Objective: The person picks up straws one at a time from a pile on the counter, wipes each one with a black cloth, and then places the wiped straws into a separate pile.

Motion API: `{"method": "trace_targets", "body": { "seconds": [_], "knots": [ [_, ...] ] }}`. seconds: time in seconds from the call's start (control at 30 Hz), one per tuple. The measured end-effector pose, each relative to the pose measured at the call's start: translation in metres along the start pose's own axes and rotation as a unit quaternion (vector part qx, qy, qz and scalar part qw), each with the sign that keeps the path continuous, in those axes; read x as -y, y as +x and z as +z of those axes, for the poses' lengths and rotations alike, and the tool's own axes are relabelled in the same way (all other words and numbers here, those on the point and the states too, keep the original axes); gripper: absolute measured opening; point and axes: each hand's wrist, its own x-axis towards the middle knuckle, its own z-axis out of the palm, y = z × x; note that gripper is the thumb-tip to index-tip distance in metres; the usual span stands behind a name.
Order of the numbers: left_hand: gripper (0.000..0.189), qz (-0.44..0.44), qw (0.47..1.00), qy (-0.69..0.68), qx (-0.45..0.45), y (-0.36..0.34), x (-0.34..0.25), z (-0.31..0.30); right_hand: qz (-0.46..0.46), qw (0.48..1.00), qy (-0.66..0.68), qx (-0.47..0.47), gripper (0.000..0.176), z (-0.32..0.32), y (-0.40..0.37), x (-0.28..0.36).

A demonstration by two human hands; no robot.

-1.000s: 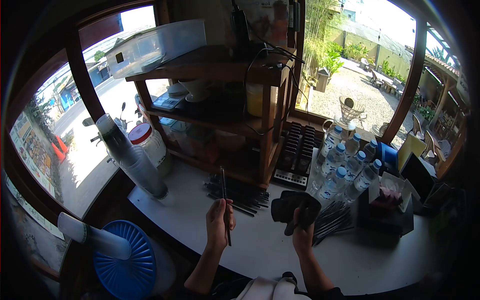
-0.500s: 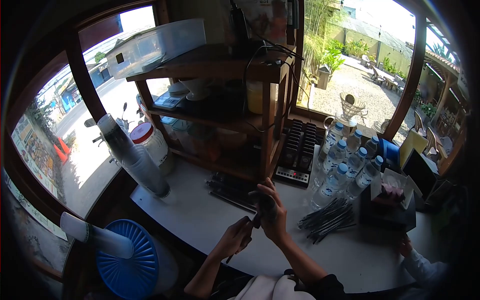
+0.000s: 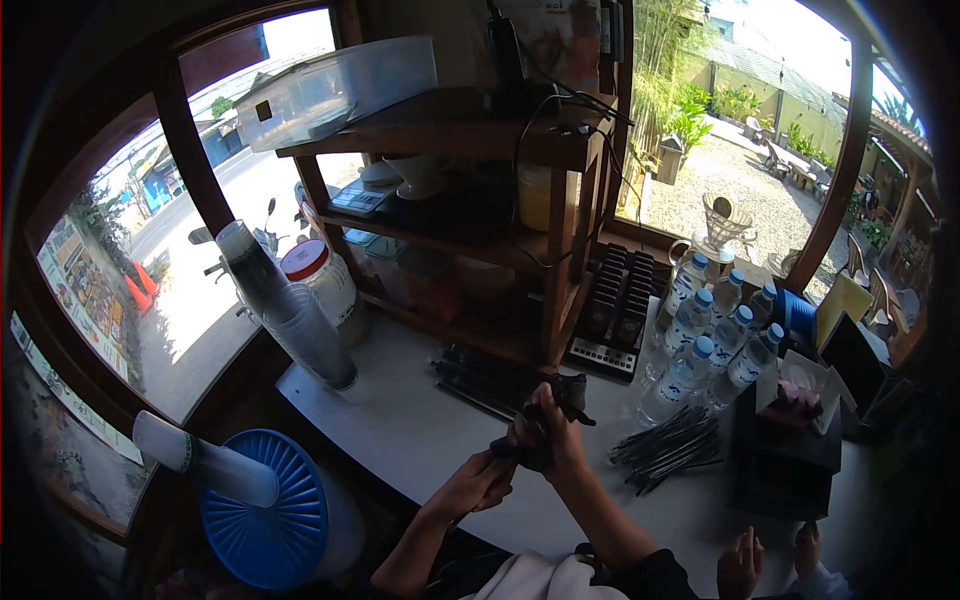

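My left hand (image 3: 474, 486) is closed around the lower end of a dark handled object (image 3: 508, 450), in front of me above the white counter. My right hand (image 3: 556, 432) grips a bunched black cloth (image 3: 572, 397) around the object's upper end. The cloth and my fingers cover most of that end, so its exact kind is hidden. Just beyond my hands lie dark wrapped packs (image 3: 470, 385) on the counter. To the right of my right hand is a loose pile of black straws (image 3: 668, 450).
Several water bottles (image 3: 676, 383) stand at right, beside a black device with a keypad (image 3: 603, 357). A wooden shelf (image 3: 450, 238) rises ahead. Stacked plastic cups (image 3: 305, 325) lean at left, near a blue-lidded bucket (image 3: 262, 540). Another person's hands (image 3: 740, 568) rest at the lower right.
My right fingers have curled over the object, and black cloth now shows bunched above them. The view has shifted slightly left. A second hand of the other person has come into view.
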Motion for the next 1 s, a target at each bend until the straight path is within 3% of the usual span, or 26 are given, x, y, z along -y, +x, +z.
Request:
{"method": "trace_targets", "body": {
  "seconds": [0.2,0.23,0.3,0.37,0.43,0.47,0.57,0.67,0.73,0.8,0.93,1.0],
  "knots": [
    [0.027,0.010,0.998,0.058,-0.028,-0.013,-0.016,-0.001,-0.071,0.996,0.046,-0.029,0.035,0.009,0.011,0.000],
    [0.028,0.011,0.996,0.084,-0.030,-0.016,-0.019,-0.005,-0.096,0.991,0.054,-0.077,0.036,0.011,0.014,0.003],
    [0.031,0.075,0.991,0.084,-0.078,-0.024,-0.015,-0.023,-0.146,0.972,0.068,-0.171,0.039,0.012,0.022,0.008],
    [0.033,0.175,0.968,0.088,-0.158,-0.023,-0.012,-0.032,-0.105,0.976,0.004,-0.191,0.052,0.007,0.015,0.001],
    [0.033,0.307,0.909,0.095,-0.268,-0.016,-0.011,-0.033,-0.056,0.976,-0.086,-0.192,0.059,0.012,0.006,-0.012],
    [0.033,0.321,0.900,0.089,-0.281,-0.016,-0.009,-0.040,-0.046,0.975,-0.205,-0.072,0.064,0.017,-0.004,-0.016],
    [0.033,0.350,0.888,0.000,-0.299,-0.015,-0.022,-0.022,0.013,0.908,-0.383,0.172,0.035,0.018,-0.017,-0.041],
    [0.030,0.355,0.875,0.027,-0.329,-0.013,-0.025,-0.027,0.100,0.909,-0.358,0.189,0.027,0.022,-0.018,-0.053],
    [0.029,0.373,0.865,0.033,-0.333,-0.010,-0.023,-0.033,0.109,0.901,-0.384,0.170,0.027,0.031,-0.022,-0.044],
    [0.026,0.369,0.872,-0.051,-0.317,-0.012,-0.021,-0.025,0.138,0.884,-0.413,0.168,0.026,0.044,-0.023,-0.030],
    [0.026,0.370,0.859,-0.117,-0.333,-0.014,-0.014,-0.025,0.057,0.898,-0.397,0.180,0.026,0.035,-0.021,-0.058],
    [0.026,0.388,0.837,-0.153,-0.354,-0.014,-0.011,-0.029,0.102,0.876,-0.436,0.178,0.026,0.043,-0.021,-0.045]
  ]
}}
